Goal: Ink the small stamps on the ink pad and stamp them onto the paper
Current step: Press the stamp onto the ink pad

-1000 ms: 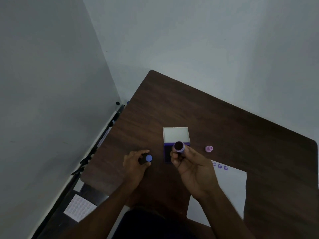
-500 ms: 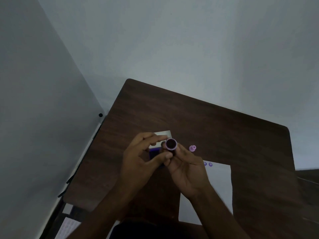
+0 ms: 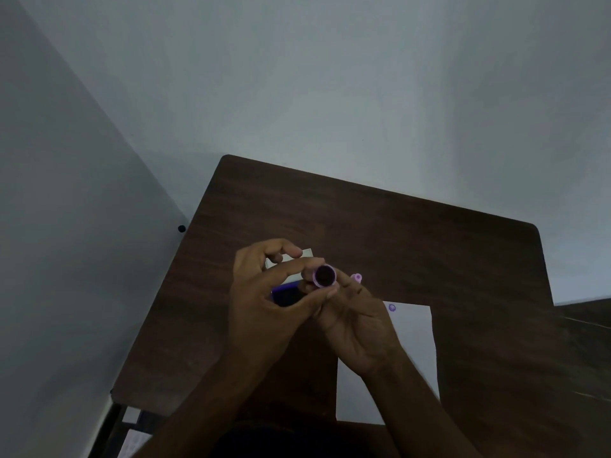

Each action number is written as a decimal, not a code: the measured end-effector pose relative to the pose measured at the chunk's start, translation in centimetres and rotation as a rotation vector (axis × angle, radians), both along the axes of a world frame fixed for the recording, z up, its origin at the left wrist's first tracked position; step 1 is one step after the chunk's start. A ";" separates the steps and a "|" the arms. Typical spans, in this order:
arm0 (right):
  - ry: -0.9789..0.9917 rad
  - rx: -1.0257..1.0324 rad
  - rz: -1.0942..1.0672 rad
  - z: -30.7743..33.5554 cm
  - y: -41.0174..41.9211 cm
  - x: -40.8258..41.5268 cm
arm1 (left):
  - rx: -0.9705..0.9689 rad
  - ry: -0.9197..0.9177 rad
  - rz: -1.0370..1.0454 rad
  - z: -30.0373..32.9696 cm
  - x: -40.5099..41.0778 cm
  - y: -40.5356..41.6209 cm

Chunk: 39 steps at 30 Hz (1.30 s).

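Observation:
A small purple stamp (image 3: 325,276) is raised above the table with its dark round face turned up to the camera. My right hand (image 3: 355,322) holds it from below with curled fingers. My left hand (image 3: 264,292) pinches its rim between thumb and forefinger. Beneath the hands lies the open ink pad (image 3: 287,294), purple, with its white lid (image 3: 307,256) folded back; both are mostly hidden. A white sheet of paper (image 3: 413,338) lies to the right with a purple stamp mark (image 3: 392,307) near its top edge.
A small pink stamp (image 3: 356,278) stands on the dark wooden table (image 3: 429,246) just right of the hands. Grey walls close in at the left and back. A white patterned sheet (image 3: 134,444) lies on the floor at lower left.
My left hand left the blue stamp on the table and came over to the purple stamp held by my right hand. The camera tilted, shifting the table in view.

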State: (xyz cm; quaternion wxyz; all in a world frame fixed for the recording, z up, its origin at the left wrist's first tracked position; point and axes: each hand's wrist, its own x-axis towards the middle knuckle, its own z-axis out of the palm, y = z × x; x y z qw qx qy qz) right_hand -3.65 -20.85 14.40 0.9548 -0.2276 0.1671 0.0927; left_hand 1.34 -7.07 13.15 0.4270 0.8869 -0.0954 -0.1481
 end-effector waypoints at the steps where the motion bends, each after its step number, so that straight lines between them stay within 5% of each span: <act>1: 0.001 0.021 0.004 0.0 -0.1 0.0 | -0.053 -0.076 -0.002 1.1 -0.1 -0.1; 4: 0.034 0.128 0.024 -0.1 0.0 -0.1 | -0.096 -0.409 0.008 2.8 -0.5 -0.4; 6: 0.064 0.186 0.026 -0.3 0.0 -0.1 | -0.093 -0.475 0.000 3.0 -0.5 -0.6; 24: 0.089 0.227 0.039 -1.9 0.0 0.3 | -0.115 -0.513 -0.043 2.3 0.1 -0.1; 35: 0.199 -0.088 0.172 -6.3 -1.3 1.2 | -0.114 -0.208 -0.106 -3.4 1.8 1.4; 39: 0.230 -0.514 0.279 -8.0 -2.0 1.8 | -0.025 -0.125 -0.148 -6.6 2.3 2.8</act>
